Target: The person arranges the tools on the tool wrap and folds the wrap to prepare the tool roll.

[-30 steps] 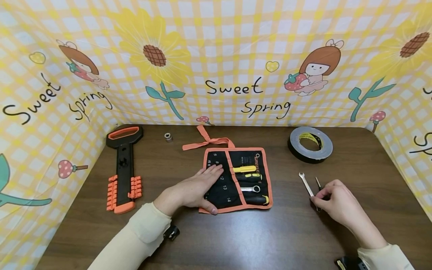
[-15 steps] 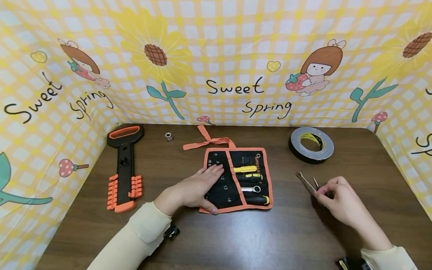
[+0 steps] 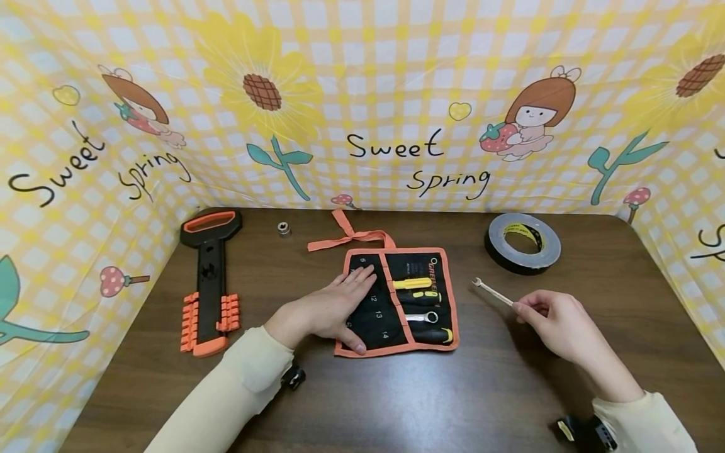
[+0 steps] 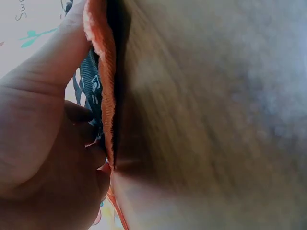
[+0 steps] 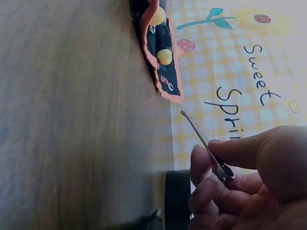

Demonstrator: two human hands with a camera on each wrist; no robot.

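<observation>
My left hand (image 3: 325, 309) rests, fingers spread, on the numbered left side of a black tool pouch (image 3: 391, 327) with orange edging. In the left wrist view the thumb and fingers lie over the pouch's orange edge (image 4: 106, 86). Tucked in the pouch pockets are a yellow handle (image 3: 412, 284), black-and-yellow handles (image 3: 433, 335) and a ring-ended wrench (image 3: 429, 317). To the right of the pouch, my right hand (image 3: 561, 324) pinches a small combination wrench (image 3: 491, 291) between thumb and fingers. Its open end points toward the pouch; the ring end (image 5: 224, 172) shows among the fingers in the right wrist view.
A roll of grey tape (image 3: 523, 244) lies behind the right hand. At the left is a black-and-orange tool holder (image 3: 209, 283), with a small metal socket (image 3: 284, 229) near it. Orange tie straps (image 3: 351, 237) trail behind the pouch. A dark pointed thing (image 5: 154, 220) shows low in the right wrist view.
My right hand has picked the wrench up off the table and carried it left toward the pouch. The thin dark tool beside it is now out of sight in the head view. The left hand stays on the pouch.
</observation>
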